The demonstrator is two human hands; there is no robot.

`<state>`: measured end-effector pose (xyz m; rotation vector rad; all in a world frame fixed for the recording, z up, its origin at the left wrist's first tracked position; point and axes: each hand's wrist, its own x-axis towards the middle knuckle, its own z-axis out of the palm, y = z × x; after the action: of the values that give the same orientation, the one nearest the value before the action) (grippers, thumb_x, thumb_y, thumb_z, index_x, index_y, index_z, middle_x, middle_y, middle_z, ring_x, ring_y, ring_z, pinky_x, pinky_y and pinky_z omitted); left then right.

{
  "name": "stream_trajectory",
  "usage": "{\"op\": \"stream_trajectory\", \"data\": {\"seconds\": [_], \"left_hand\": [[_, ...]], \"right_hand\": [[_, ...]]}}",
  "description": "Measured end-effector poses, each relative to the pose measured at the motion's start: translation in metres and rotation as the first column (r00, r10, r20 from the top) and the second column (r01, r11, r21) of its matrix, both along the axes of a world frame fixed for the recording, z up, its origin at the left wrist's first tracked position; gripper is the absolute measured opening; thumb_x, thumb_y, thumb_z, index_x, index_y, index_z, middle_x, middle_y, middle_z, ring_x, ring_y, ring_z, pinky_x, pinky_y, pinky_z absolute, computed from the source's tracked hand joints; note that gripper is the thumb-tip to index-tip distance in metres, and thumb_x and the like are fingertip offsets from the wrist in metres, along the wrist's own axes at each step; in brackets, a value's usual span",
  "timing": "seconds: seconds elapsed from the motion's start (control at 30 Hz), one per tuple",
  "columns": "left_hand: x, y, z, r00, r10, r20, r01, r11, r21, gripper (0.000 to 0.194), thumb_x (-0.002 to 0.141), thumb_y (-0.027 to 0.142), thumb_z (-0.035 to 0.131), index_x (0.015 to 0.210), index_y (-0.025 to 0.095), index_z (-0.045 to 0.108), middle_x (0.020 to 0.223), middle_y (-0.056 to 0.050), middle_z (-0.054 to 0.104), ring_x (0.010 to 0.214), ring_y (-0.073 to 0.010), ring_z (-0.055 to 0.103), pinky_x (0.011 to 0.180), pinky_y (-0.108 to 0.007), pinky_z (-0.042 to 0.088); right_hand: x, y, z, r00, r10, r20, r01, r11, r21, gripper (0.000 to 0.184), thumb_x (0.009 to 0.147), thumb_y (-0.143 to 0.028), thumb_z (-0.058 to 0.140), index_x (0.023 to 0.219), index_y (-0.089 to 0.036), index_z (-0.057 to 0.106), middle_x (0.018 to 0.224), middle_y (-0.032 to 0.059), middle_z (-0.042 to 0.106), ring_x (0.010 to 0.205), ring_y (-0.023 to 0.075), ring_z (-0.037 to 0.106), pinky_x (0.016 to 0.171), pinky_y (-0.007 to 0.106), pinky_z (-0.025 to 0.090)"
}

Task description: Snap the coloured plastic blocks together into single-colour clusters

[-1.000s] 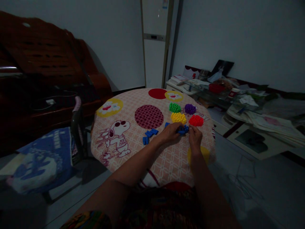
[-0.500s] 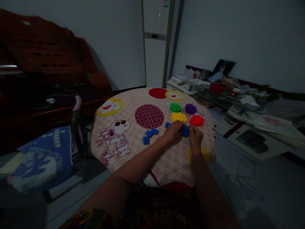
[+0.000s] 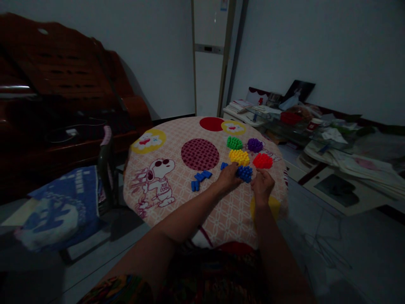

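Note:
A cluster of small blue plastic pieces with rounded tops [image 3: 244, 173] stands on the tablecloth between my hands. My left hand [image 3: 229, 176] is closed against the cluster's left side, its fingertips partly hidden behind the pieces. To the right, my right hand [image 3: 263, 185] hovers apart from the cluster, thumb and index finger spread, with nothing visible between them. Several loose blue pieces [image 3: 201, 175] lie on their sides left of my left hand, and another blue piece [image 3: 224, 165] shows just behind it. Directly beyond the blue cluster is a yellow cluster [image 3: 239, 157].
Red [image 3: 263, 160], green [image 3: 234, 142] and purple [image 3: 255, 145] clusters stand farther back on the round table [image 3: 152, 185]. A chair with a blue cloth [image 3: 69, 202] is at the left, before a wooden sofa [image 3: 63, 84]. A cluttered glass-topped cabinet [image 3: 303, 139] runs along the right.
My right hand has moved away to the right from the blue cluster, its fingers opening. My left hand has drawn back slightly, uncovering more of the blue pieces.

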<state>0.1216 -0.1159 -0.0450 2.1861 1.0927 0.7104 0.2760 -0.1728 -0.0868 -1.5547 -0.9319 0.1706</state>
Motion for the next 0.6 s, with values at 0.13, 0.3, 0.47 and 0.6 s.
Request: {"op": "stream_trajectory", "data": {"seconds": [0.13, 0.3, 0.47, 0.6], "left_hand": [[0.0, 0.003, -0.003, 1.0, -0.009, -0.006, 0.009, 1.0, -0.009, 0.051, 0.072, 0.021, 0.071, 0.121, 0.015, 0.057, 0.102, -0.008, 0.074, 0.094, -0.0235, 0.07, 0.083, -0.032, 0.052], [0.0, 0.001, 0.0, 0.999, -0.003, -0.04, 0.002, 1.0, -0.004, 0.048, 0.072, 0.018, 0.069, 0.118, 0.015, 0.059, 0.105, -0.01, 0.074, 0.095, -0.0248, 0.069, 0.084, -0.034, 0.052], [-0.001, 0.001, 0.001, 1.0, -0.021, -0.009, 0.021, 1.0, -0.001, 0.05, 0.071, 0.017, 0.071, 0.12, 0.014, 0.061, 0.102, -0.009, 0.074, 0.09, -0.0221, 0.068, 0.081, -0.03, 0.051], [-0.021, 0.017, 0.014, 0.997, 0.074, 0.025, -0.076, 0.995, 0.069, 0.042, 0.077, 0.013, 0.065, 0.119, 0.016, 0.064, 0.093, -0.006, 0.074, 0.083, -0.0171, 0.067, 0.079, -0.027, 0.051]], "right_hand": [[-0.008, 0.0, 0.009, 0.994, 0.04, -0.104, -0.046, 0.997, -0.059, 0.053, 0.084, -0.043, 0.048, 0.12, -0.011, 0.071, 0.051, -0.0006, 0.059, 0.04, 0.0185, 0.053, 0.046, 0.029, 0.043], [-0.011, -0.002, 0.016, 0.991, 0.127, -0.051, -0.13, 0.99, -0.06, 0.058, 0.087, -0.043, 0.046, 0.13, -0.009, 0.065, 0.052, -0.0019, 0.059, 0.041, 0.0173, 0.053, 0.047, 0.028, 0.042], [-0.008, -0.002, 0.013, 0.993, 0.111, -0.025, -0.113, 0.992, -0.063, 0.057, 0.088, -0.042, 0.046, 0.13, -0.01, 0.066, 0.052, -0.0018, 0.06, 0.043, 0.0172, 0.055, 0.051, 0.029, 0.045], [-0.005, 0.0, 0.007, 0.998, 0.04, -0.055, -0.04, 0.999, -0.01, 0.054, 0.087, -0.042, 0.046, 0.125, -0.01, 0.067, 0.052, -0.0028, 0.059, 0.045, 0.0167, 0.055, 0.052, 0.028, 0.046]]}}
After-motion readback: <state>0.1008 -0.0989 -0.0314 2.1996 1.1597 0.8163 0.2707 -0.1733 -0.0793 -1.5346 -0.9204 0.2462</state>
